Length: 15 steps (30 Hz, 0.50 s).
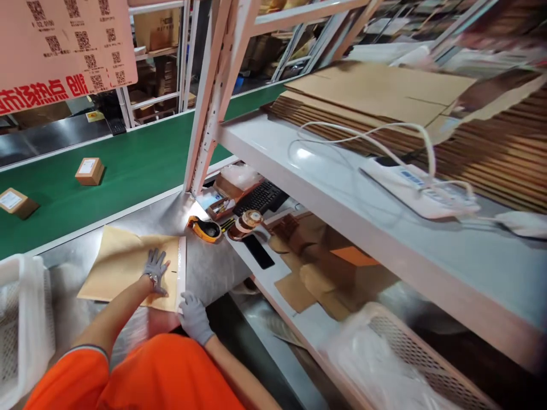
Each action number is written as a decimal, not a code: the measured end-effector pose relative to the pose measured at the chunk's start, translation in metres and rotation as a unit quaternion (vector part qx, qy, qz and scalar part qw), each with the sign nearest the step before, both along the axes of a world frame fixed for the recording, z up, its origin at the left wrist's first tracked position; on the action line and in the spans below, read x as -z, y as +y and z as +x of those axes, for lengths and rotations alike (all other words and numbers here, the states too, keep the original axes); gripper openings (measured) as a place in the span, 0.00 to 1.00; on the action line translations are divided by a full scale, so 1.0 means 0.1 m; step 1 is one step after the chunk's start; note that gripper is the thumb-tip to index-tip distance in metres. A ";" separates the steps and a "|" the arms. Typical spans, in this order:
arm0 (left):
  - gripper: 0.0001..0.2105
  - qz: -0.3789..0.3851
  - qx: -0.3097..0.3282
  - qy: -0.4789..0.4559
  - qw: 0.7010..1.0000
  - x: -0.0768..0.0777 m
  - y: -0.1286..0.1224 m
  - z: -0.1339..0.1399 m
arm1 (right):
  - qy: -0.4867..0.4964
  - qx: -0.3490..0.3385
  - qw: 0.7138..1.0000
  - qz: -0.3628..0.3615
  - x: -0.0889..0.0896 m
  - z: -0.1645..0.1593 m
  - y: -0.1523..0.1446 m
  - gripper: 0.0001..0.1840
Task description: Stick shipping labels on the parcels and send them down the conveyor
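Padded kraft mailer lies flat on the steel worktop, just below the person's orange sleeves. Left hand, gloved, presses down on it with fingers spread. Right hand, also gloved, rests at the mailer's near corner by its white flap; whether it pinches the edge I cannot tell. A white basket stands at the left. Farther off, an orange tape dispenser sits near a keyboard. Beyond, two small boxes ride the green conveyor.
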<state>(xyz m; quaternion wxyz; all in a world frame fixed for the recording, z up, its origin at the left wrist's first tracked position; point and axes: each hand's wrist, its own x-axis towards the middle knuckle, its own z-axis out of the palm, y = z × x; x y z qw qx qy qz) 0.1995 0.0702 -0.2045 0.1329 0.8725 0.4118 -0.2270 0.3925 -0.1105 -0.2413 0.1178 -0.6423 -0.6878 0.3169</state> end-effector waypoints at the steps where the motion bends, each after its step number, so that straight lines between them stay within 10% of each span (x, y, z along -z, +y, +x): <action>1: 0.74 0.000 -0.001 0.002 1.000 0.00 0.00 0.01 | -0.001 -0.006 1.000 0.006 0.01 0.00 -0.01 0.11; 10: 0.87 -0.018 -0.028 0.017 0.999 -0.13 0.09 0.19 | 0.002 0.007 0.999 0.037 -0.06 0.06 -0.05 0.15; 15: 0.91 -0.025 -0.028 0.018 0.999 -0.19 0.07 0.24 | -0.031 0.127 0.989 0.062 -0.35 0.75 -0.01 0.15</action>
